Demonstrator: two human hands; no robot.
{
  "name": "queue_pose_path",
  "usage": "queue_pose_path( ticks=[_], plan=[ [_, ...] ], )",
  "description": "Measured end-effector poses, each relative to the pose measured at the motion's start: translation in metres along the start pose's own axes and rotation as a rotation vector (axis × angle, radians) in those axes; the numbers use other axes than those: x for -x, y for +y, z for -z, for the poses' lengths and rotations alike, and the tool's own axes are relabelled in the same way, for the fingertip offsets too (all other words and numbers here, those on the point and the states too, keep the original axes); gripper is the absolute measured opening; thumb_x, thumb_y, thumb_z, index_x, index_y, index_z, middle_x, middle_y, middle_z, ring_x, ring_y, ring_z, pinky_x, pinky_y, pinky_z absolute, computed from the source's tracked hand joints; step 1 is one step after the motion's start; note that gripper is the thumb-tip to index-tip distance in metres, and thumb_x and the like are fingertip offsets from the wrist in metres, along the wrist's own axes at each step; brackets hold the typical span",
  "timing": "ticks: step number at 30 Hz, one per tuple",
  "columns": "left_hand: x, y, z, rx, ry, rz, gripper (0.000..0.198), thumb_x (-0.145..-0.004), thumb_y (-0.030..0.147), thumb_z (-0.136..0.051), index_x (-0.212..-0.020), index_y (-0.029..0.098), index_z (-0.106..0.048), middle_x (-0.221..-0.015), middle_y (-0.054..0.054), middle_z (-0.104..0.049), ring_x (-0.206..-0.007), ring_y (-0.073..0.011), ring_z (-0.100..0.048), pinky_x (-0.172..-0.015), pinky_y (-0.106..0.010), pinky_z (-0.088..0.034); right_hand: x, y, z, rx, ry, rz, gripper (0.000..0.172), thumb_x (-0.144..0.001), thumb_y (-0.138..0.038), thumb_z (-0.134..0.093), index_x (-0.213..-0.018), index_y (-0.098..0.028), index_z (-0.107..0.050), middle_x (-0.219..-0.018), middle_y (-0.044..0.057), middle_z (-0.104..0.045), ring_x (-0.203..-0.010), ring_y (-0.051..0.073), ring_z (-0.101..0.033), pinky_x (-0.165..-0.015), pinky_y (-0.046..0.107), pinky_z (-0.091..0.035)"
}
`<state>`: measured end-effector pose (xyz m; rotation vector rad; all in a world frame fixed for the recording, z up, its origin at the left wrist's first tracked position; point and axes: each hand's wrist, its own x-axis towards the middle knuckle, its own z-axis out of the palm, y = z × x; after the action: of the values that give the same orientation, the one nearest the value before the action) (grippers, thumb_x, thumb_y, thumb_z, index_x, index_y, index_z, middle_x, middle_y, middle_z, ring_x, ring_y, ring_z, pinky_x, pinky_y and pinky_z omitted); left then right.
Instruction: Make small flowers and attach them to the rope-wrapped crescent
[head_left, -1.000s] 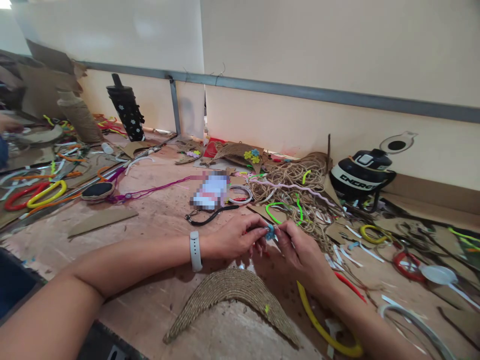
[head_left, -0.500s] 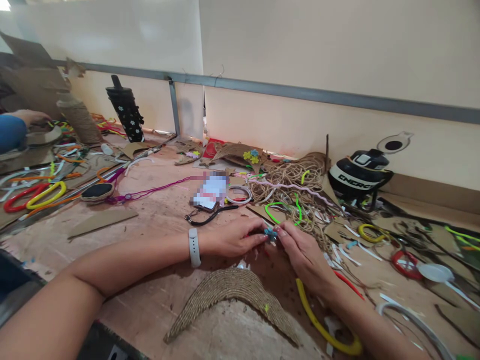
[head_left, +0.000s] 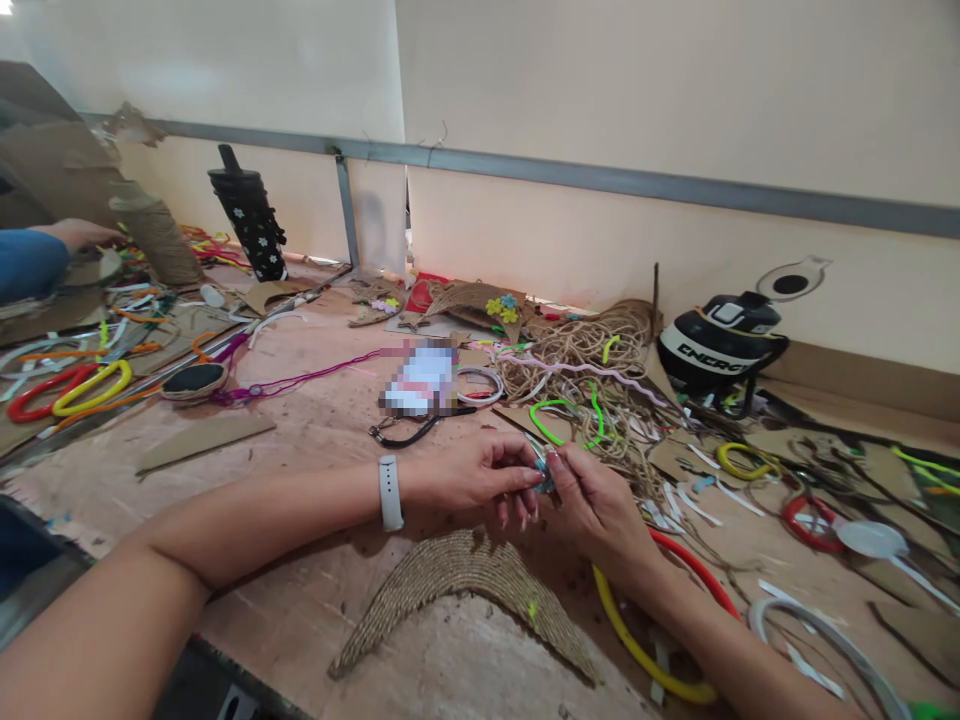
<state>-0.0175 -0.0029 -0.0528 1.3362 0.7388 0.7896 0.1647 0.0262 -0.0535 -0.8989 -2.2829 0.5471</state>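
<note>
My left hand (head_left: pixel 480 472), with a pale watch band on the wrist, pinches a small blue flower-like piece (head_left: pixel 543 480) between thumb and fingers. From the other side, my right hand (head_left: pixel 601 505) closes its thumb and fingertips on the same piece, so much of it is hidden. A thin shiny sliver shows by the fingertips; what it is I cannot tell. Just below both hands lies a crescent covered in wound twine (head_left: pixel 450 580), with a small yellow-green bit on its right part. Beneath my right forearm run a yellow fuzzy loop (head_left: pixel 626 640) and a red fuzzy strand (head_left: pixel 701 565).
Beyond my hands lie a phone (head_left: pixel 420 378), a roll of tape (head_left: pixel 480 386) and a heap of twine (head_left: pixel 585 345). A black jug (head_left: pixel 716 345) stands at right, a black flowered bottle (head_left: pixel 251 220) at left. Another person's hand (head_left: pixel 86 235) is at far left. Cardboard scraps litter the right side.
My fingers have shifted around the blue piece, which is now more covered. The left fingers curl lower. More of the red strand shows beside my right forearm.
</note>
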Motion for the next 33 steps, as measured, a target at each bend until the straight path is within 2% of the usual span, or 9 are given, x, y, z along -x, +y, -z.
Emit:
queue_pose_path(
  ticks=[5, 7, 10, 17, 21, 23, 26, 29, 33],
  plan=[
    [0.002, 0.004, 0.004, 0.033, -0.044, 0.044, 0.044, -0.081, 0.059, -0.058, -0.091, 0.017, -0.048, -0.073, 0.000, -0.061, -0.057, -0.0101, -0.060, -0.046, -0.020, -0.048, -0.004, -0.002, 0.008, -0.168, -0.103, -0.187, 0.041, -0.095, -0.051, -0.035, -0.067, -0.023, -0.046, -0.059, -0.003, -0.047, -0.055, 0.014, -0.044, -0.053, 0.027, -0.037],
    [0.003, 0.005, 0.005, 0.073, -0.036, 0.057, 0.042, -0.082, 0.057, -0.058, -0.092, 0.017, -0.046, -0.071, 0.001, -0.061, -0.054, -0.0100, -0.060, -0.043, -0.019, -0.047, -0.006, -0.001, 0.012, -0.190, -0.093, -0.220, 0.041, -0.094, -0.052, -0.036, -0.066, -0.023, -0.045, -0.059, -0.003, -0.045, -0.054, 0.014, -0.042, -0.052, 0.026, -0.036],
    [0.003, 0.007, 0.006, 0.066, -0.016, 0.056, 0.040, -0.084, 0.055, -0.056, -0.094, 0.018, -0.046, -0.071, 0.001, -0.061, -0.050, -0.0102, -0.059, -0.041, -0.019, -0.046, -0.008, 0.000, 0.016, -0.178, -0.092, -0.205, 0.041, -0.093, -0.053, -0.038, -0.066, -0.023, -0.044, -0.061, -0.004, -0.043, -0.056, 0.014, -0.041, -0.052, 0.026, -0.035],
    [0.003, 0.005, 0.010, 0.026, 0.010, 0.014, 0.041, -0.089, 0.057, -0.046, -0.092, 0.016, -0.049, -0.071, -0.001, -0.060, -0.055, -0.0120, -0.061, -0.046, -0.022, -0.047, -0.005, -0.003, 0.014, -0.222, -0.214, -0.197, 0.042, -0.093, -0.057, -0.037, -0.076, -0.022, -0.051, -0.063, -0.003, -0.045, -0.057, 0.013, -0.041, -0.052, 0.025, -0.036],
    [0.004, 0.004, 0.012, -0.228, 0.014, -0.064, 0.044, -0.095, 0.054, -0.033, -0.084, 0.016, -0.053, -0.068, -0.001, -0.060, -0.053, -0.0095, -0.055, -0.048, -0.019, -0.042, -0.004, -0.002, 0.011, -0.318, -0.269, -0.187, 0.043, -0.092, -0.060, -0.040, -0.077, -0.021, -0.054, -0.066, -0.002, -0.046, -0.058, 0.013, -0.043, -0.053, 0.025, -0.037],
    [0.005, 0.005, 0.011, -0.386, 0.052, -0.118, 0.043, -0.097, 0.050, -0.031, -0.080, 0.016, -0.053, -0.065, 0.001, -0.058, -0.053, -0.0079, -0.051, -0.051, -0.019, -0.039, -0.003, 0.000, 0.008, -0.346, -0.254, -0.180, 0.043, -0.092, -0.059, -0.040, -0.076, -0.021, -0.053, -0.065, -0.003, -0.045, -0.057, 0.012, -0.042, -0.052, 0.024, -0.037],
    [0.005, 0.007, 0.004, -0.539, 0.192, -0.185, 0.039, -0.098, 0.041, -0.034, -0.072, 0.016, -0.051, -0.063, 0.001, -0.055, -0.059, -0.0089, -0.050, -0.059, -0.021, -0.039, -0.001, 0.001, 0.005, -0.304, -0.197, -0.157, 0.042, -0.093, -0.056, -0.040, -0.074, -0.021, -0.052, -0.063, -0.003, -0.043, -0.056, 0.012, -0.041, -0.052, 0.024, -0.036],
    [0.004, 0.004, -0.004, -0.520, 0.325, -0.215, 0.034, -0.096, 0.035, -0.038, -0.068, 0.016, -0.047, -0.064, 0.001, -0.051, -0.062, -0.0104, -0.046, -0.060, -0.022, -0.038, 0.002, -0.002, 0.001, -0.220, -0.123, -0.108, 0.040, -0.095, -0.051, -0.039, -0.072, -0.021, -0.051, -0.062, -0.004, -0.043, -0.056, 0.012, -0.041, -0.053, 0.025, -0.035],
    [0.001, -0.004, -0.011, -0.416, 0.391, -0.217, 0.031, -0.094, 0.032, -0.039, -0.068, 0.016, -0.046, -0.064, 0.002, -0.046, -0.061, -0.0104, -0.041, -0.058, -0.023, -0.035, 0.008, -0.006, -0.004, -0.148, -0.055, -0.013, 0.036, -0.097, -0.044, -0.039, -0.073, -0.021, -0.052, -0.063, -0.003, -0.046, -0.058, 0.013, -0.044, -0.055, 0.025, -0.036]
  ],
)
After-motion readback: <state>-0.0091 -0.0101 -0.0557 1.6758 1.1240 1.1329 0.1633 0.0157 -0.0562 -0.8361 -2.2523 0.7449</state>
